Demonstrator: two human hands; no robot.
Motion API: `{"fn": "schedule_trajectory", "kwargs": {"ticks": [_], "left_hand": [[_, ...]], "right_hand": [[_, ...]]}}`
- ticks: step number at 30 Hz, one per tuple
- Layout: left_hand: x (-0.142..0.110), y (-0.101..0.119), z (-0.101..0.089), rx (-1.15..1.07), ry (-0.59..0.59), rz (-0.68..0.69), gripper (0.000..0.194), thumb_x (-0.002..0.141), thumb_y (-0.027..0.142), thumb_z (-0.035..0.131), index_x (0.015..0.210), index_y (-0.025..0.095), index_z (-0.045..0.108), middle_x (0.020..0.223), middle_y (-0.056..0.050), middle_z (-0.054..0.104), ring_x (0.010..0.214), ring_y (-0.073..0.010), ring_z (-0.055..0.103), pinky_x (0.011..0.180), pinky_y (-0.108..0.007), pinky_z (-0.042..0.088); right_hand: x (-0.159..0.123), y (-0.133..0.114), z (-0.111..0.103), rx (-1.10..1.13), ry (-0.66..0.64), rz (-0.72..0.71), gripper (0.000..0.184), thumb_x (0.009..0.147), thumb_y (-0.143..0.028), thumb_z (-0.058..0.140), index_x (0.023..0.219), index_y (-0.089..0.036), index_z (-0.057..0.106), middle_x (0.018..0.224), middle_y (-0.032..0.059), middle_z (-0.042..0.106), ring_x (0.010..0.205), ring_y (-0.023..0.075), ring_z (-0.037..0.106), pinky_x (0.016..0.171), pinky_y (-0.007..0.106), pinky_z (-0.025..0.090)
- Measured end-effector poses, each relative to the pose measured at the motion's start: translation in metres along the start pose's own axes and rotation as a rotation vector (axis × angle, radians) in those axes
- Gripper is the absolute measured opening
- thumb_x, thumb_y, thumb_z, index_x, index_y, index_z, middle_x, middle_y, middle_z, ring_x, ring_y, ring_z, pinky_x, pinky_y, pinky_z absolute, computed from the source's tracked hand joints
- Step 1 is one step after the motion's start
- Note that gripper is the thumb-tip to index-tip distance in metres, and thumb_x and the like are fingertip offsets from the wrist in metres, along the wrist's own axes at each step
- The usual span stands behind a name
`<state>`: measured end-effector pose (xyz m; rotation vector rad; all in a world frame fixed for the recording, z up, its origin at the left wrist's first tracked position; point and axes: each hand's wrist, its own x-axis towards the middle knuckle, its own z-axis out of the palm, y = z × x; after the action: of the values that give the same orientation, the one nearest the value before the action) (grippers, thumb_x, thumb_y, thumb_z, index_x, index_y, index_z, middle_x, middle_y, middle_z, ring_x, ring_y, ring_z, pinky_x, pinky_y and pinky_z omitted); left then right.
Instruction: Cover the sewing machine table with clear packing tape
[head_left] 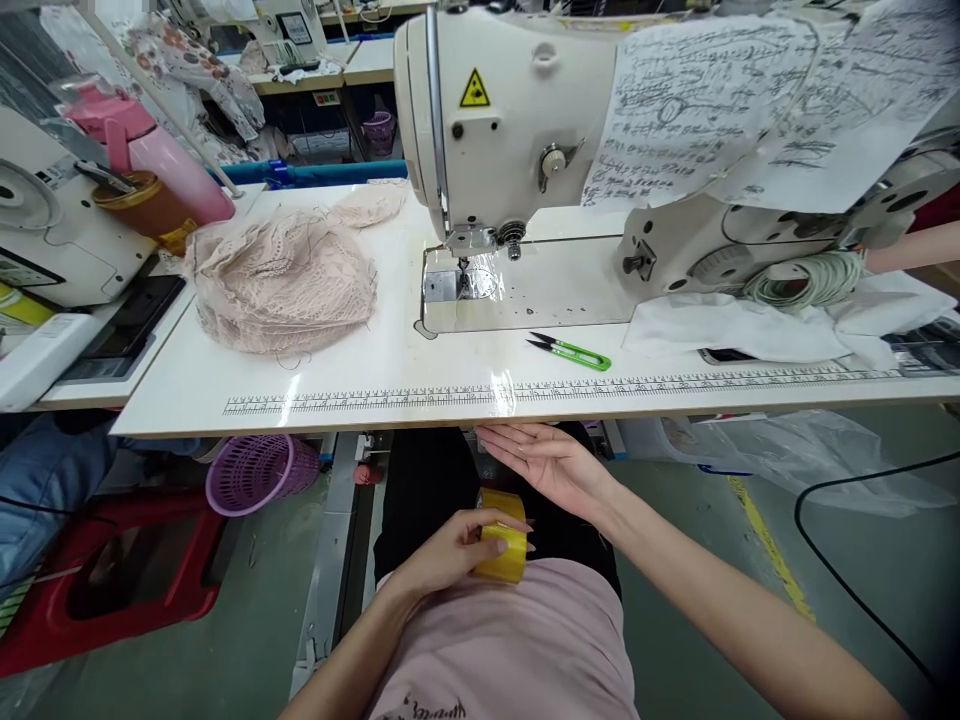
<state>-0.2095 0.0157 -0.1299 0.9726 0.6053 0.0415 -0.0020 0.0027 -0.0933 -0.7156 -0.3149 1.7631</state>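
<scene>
Yellow tape [501,570] in a thick roll sits over the lap [427,475], below the front edge of the desk [397,365], gripped by the left hand [454,548], whose fingers are closed around it with the thumb across its near side. For a steady hold, the thumb is best pressed flat on the band — lightly, so the ring keeps its shape. The right hand [551,465] holds nothing that shows: its fingers lie nearly straight, palm up, tips at the desk's front edge; whether they touch its underside I cannot tell. That wrist is best left loose. Along the same edge runs a printed ruler [420,399], with green snips [577,354] just behind, a sewing machine [517,120] farther back and pale lace [289,290] toward the left end. Below the front left part stands a purple basket [244,490]; a red stool [187,570] is near it — both on green floor [259,610].
</scene>
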Motion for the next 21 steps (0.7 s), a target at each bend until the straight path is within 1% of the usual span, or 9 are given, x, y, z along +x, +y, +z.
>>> {"fn": "schedule_trajectory", "kwargs": {"ticks": [3,5,7,9,12,14,17,19,21], "left_hand": [[-0.002,0.003,0.0,-0.027,0.021,-0.006,0.037,0.085,0.034,0.072,0.116,0.015,0.073,0.116,-0.016,0.074,0.114,-0.0276,0.068,0.105,-0.04,0.047],[-0.003,0.005,0.001,-0.049,0.009,-0.001,0.038,0.085,0.034,0.072,0.118,0.015,0.072,0.115,-0.016,0.075,0.112,-0.0269,0.069,0.103,-0.039,0.048],[-0.005,0.008,0.001,-0.066,-0.004,0.008,0.039,0.085,0.034,0.072,0.119,0.016,0.072,0.115,-0.016,0.075,0.109,-0.026,0.07,0.101,-0.038,0.049],[-0.007,0.011,0.002,-0.071,-0.003,0.01,0.04,0.084,0.035,0.073,0.12,0.016,0.072,0.114,-0.016,0.075,0.108,-0.0257,0.071,0.101,-0.038,0.049],[-0.011,0.015,0.004,-0.051,0.015,0.009,0.04,0.084,0.036,0.074,0.118,0.015,0.072,0.112,-0.017,0.075,0.108,-0.0261,0.071,0.103,-0.039,0.048],[-0.013,0.015,0.005,-0.049,0.018,0.005,0.04,0.084,0.036,0.074,0.118,0.015,0.073,0.112,-0.017,0.075,0.109,-0.0266,0.07,0.104,-0.04,0.048],[-0.014,0.013,0.005,-0.063,0.012,-0.006,0.041,0.082,0.036,0.075,0.117,0.016,0.074,0.116,-0.017,0.074,0.113,-0.0284,0.068,0.106,-0.042,0.047],[-0.013,0.012,0.006,-0.068,0.007,0.001,0.04,0.082,0.036,0.076,0.117,0.017,0.074,0.116,-0.017,0.073,0.115,-0.0295,0.068,0.107,-0.043,0.047],[-0.014,0.012,0.007,-0.056,0.009,0.02,0.04,0.082,0.036,0.076,0.117,0.017,0.074,0.114,-0.016,0.074,0.114,-0.0298,0.068,0.107,-0.044,0.047]], "right_hand": [[0.003,0.003,-0.004,0.025,0.0,-0.011,0.038,0.074,-0.007,0.073,0.112,-0.013,0.074,0.134,0.0111,0.065,0.135,0.0272,0.053,0.125,0.045,0.032],[0.006,0.006,-0.008,0.042,0.023,-0.079,0.024,0.072,-0.007,0.076,0.093,-0.017,0.076,0.119,0.0062,0.073,0.133,0.0264,0.055,0.124,0.048,0.034],[0.008,0.011,-0.011,0.026,0.066,-0.145,0.013,0.071,-0.009,0.079,0.077,-0.019,0.073,0.106,0.0031,0.076,0.13,0.0258,0.057,0.123,0.049,0.036],[0.007,0.014,-0.011,-0.085,0.108,-0.106,0.016,0.072,-0.015,0.081,0.086,-0.02,0.074,0.113,0.004,0.074,0.128,0.0258,0.059,0.12,0.05,0.039],[-0.002,0.012,-0.004,-0.398,0.099,-0.02,0.033,0.079,-0.029,0.081,0.11,-0.02,0.073,0.122,0.0101,0.071,0.118,0.0267,0.066,0.11,0.051,0.049],[-0.008,0.005,0.003,-0.531,0.06,-0.091,0.034,0.084,-0.038,0.076,0.112,-0.019,0.073,0.119,0.0118,0.072,0.113,0.0273,0.068,0.104,0.049,0.053],[-0.009,-0.004,0.009,-0.548,0.061,-0.226,0.036,0.09,-0.047,0.069,0.113,-0.02,0.075,0.121,0.011,0.072,0.115,0.0267,0.068,0.104,0.046,0.053],[-0.006,-0.003,0.007,-0.541,0.075,-0.252,0.037,0.091,-0.05,0.067,0.112,-0.021,0.076,0.121,0.011,0.072,0.115,0.0267,0.068,0.103,0.045,0.053],[-0.003,0.004,0.0,-0.513,0.082,-0.233,0.04,0.09,-0.051,0.068,0.114,-0.02,0.075,0.124,0.0123,0.07,0.115,0.0275,0.067,0.102,0.044,0.054]]}}
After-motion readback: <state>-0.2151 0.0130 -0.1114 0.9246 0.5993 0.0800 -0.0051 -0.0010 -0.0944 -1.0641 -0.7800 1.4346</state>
